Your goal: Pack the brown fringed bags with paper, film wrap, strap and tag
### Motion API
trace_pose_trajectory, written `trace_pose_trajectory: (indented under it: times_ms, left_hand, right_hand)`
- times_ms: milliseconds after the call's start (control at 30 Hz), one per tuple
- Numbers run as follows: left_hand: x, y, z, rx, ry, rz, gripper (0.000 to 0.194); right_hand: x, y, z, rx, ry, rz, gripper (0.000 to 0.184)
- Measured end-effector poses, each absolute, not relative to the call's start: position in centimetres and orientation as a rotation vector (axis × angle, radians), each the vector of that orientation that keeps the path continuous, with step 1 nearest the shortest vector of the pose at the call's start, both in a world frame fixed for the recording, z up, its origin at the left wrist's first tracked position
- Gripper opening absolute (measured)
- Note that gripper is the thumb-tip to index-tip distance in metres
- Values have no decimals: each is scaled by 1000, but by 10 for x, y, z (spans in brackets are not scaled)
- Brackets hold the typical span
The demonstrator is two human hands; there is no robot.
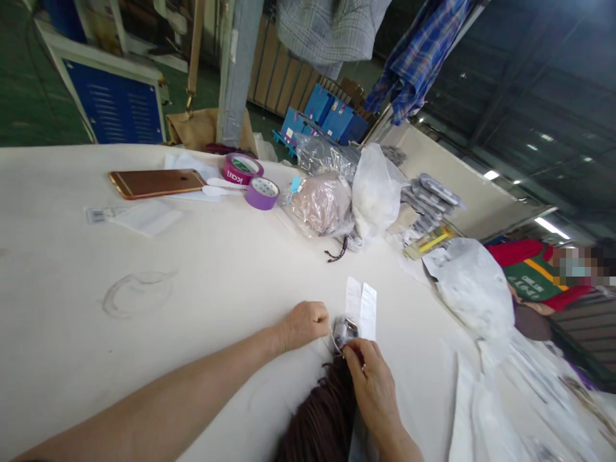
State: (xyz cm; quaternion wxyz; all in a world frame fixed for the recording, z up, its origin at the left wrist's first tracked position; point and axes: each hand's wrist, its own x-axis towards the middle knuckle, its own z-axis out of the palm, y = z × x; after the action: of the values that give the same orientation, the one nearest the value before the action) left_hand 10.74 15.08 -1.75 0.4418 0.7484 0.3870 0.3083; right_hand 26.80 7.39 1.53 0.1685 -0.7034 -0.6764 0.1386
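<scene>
A dark brown bundle of strands [320, 420] lay nearest, on the table [231, 276], its narrow top by the right hand [374, 380]. That hand pinched a thin white string [333, 340] — the left hand [304, 326], apart from it, was closed, seemingly on the string too. The bundle looked light, soft, quick to tangle — best held at its top. Beyond were a clear packet [345, 331], white paper strips [368, 311], purple tape [260, 199] and a phone [156, 183].

tabletop [231, 269] bright | roof [520, 96] dim | ceiling lamps [552, 228] glaring | lower right blurred
</scene>
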Motion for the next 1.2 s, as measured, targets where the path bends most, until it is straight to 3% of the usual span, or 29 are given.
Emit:
trace_pose_trajectory:
  times_ms: [200, 633, 767, 967, 1200]
  left_hand:
    - [104, 153, -16, 1517, 819, 857, 13]
    - [107, 151, -12, 1184, 727, 878, 10]
    - [115, 148, -14, 1205, 695, 831, 29]
    - [127, 143, -15, 1296, 718, 792, 9]
    - [134, 145, -21, 1307, 768, 784, 6]
  right_hand:
    - [249, 86, 15, -1777, -1874, 471, 21]
    - [254, 93, 16, -1836, -1398, 913, 30]
    - [253, 92, 22, -1800, -1241, 987, 32]
    - [256, 91, 27, -1742, -1114, 1083, 31]
    - [257, 93, 25, -1715, -998, 1128, 29]
